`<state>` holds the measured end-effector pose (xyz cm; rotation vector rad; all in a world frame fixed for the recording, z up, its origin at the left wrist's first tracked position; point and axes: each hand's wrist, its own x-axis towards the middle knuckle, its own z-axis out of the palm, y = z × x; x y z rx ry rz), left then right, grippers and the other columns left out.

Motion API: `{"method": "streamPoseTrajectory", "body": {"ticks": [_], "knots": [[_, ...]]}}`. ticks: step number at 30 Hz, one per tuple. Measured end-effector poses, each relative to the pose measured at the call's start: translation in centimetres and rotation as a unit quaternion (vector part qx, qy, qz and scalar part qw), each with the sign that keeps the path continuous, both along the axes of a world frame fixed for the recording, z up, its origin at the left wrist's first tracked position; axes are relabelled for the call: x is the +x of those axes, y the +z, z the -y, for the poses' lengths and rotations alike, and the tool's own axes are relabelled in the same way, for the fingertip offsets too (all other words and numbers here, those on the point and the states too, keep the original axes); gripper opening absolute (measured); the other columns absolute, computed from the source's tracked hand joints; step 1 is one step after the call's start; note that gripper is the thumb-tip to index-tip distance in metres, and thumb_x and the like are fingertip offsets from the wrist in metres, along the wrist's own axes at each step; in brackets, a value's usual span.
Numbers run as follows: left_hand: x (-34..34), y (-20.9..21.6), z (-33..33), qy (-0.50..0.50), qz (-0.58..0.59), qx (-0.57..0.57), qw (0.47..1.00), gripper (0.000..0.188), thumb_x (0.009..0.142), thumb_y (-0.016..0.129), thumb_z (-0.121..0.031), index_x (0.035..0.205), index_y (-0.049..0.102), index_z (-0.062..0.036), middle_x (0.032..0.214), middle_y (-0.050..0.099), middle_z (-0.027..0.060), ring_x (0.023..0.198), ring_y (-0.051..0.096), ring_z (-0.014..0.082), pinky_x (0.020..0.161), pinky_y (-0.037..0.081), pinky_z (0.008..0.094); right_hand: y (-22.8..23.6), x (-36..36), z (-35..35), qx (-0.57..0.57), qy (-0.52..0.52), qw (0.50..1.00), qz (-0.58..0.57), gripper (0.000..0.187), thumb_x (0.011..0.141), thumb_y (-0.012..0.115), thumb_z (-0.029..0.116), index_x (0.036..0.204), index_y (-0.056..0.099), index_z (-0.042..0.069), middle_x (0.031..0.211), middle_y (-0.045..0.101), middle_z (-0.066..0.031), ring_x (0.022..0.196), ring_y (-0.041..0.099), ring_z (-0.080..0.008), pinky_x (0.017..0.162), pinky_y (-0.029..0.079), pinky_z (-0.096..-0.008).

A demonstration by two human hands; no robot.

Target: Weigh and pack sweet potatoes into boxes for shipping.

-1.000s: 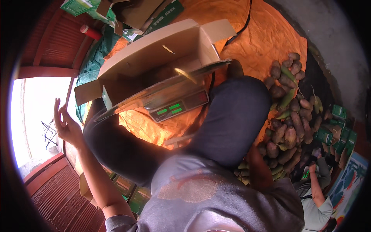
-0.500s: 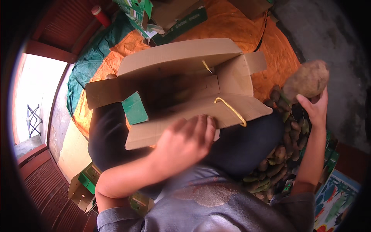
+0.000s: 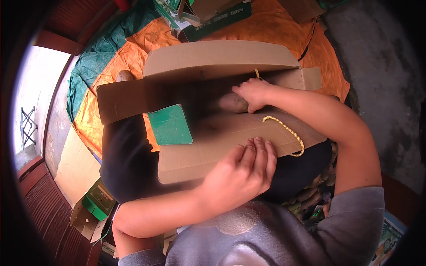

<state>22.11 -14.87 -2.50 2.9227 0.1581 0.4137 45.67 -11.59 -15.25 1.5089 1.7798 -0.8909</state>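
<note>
An open cardboard box (image 3: 213,153) rests across my lap with its flaps spread, dim inside. My right hand (image 3: 255,93) reaches into it at the right end, its fingers closed on a large brown sweet potato (image 3: 233,103). Over the near flap, my left hand (image 3: 244,166) curls its fingers at the edge; the thumb is hidden. A yellow rope handle (image 3: 290,133) loops out of the near side, and the tip of a second one shows at the far side. A green panel (image 3: 171,125) stands at the box's left end.
An orange and green tarp (image 3: 133,51) covers the floor, with another tuber (image 3: 124,76) beyond the box's left flap. More tubers (image 3: 306,195) lie under my right arm. Other green-and-brown cartons (image 3: 217,20) stand at the far side, and one carton (image 3: 95,204) at lower left.
My right hand has brought the sweet potato from the right side over into the box. The left hand stays on the near flap; the view has shifted slightly.
</note>
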Motion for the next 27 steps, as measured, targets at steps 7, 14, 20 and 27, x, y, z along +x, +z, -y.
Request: {"method": "streamPoseTrajectory", "body": {"ticks": [7, 14, 20, 27], "knots": [[0.8, 0.3, -0.6, -0.013, 0.000, -0.015, 1.000, 0.035, 0.085, 0.062, -0.012, 0.116, 0.066, 0.0035, 0.106, 0.074, 0.0132, 0.095, 0.074, 0.0197, 0.072, 0.056, 0.0274, -2.7, 1.7, -0.1, -0.074, 0.052, 0.994, 0.054, 0.083, 0.070, 0.088, 0.022, 0.143, 0.049, 0.009, 0.131, 0.063, -0.0167, 0.126, 0.058, -0.0343, 0.105, 0.050, -0.0461], [2.2, 1.6, -0.5, 0.020, -0.037, -0.072, 0.997, 0.044, 0.082, 0.065, -0.010, 0.124, 0.065, 0.0008, 0.095, 0.073, 0.0083, 0.080, 0.072, 0.0183, 0.066, 0.054, 0.0314, 16.3, 4.9, 5.8, 0.171, -0.174, 0.936, -0.252, 0.050, 0.091, 0.070, 0.018, 0.137, 0.056, 0.004, 0.124, 0.068, -0.0183, 0.116, 0.065, -0.0311, 0.099, 0.052, -0.0417], [4.0, 1.4, 1.1, 0.028, 0.001, -0.034, 0.999, 0.041, 0.080, 0.072, -0.005, 0.120, 0.067, -0.0024, 0.106, 0.074, 0.0103, 0.092, 0.073, 0.0243, 0.075, 0.056, 0.0361, 18.9, 15.1, 25.5, 0.562, -0.510, 0.587, -0.281, 0.037, 0.097, 0.064, 0.008, 0.133, 0.059, 0.001, 0.114, 0.071, -0.0112, 0.106, 0.068, -0.0168, 0.092, 0.054, -0.0310], [2.4, 3.6, -1.5, 0.159, 0.149, 0.022, 0.976, 0.029, 0.096, 0.064, 0.000, 0.125, 0.068, 0.0009, 0.124, 0.071, 0.0114, 0.114, 0.068, 0.0282, 0.097, 0.055, 0.0386, -6.1, 17.0, 56.5, 0.432, -0.810, 0.391, -0.067, 0.044, 0.093, 0.068, 0.006, 0.135, 0.058, 0.000, 0.108, 0.070, -0.0089, 0.096, 0.066, -0.0160, 0.083, 0.054, -0.0292]]}}
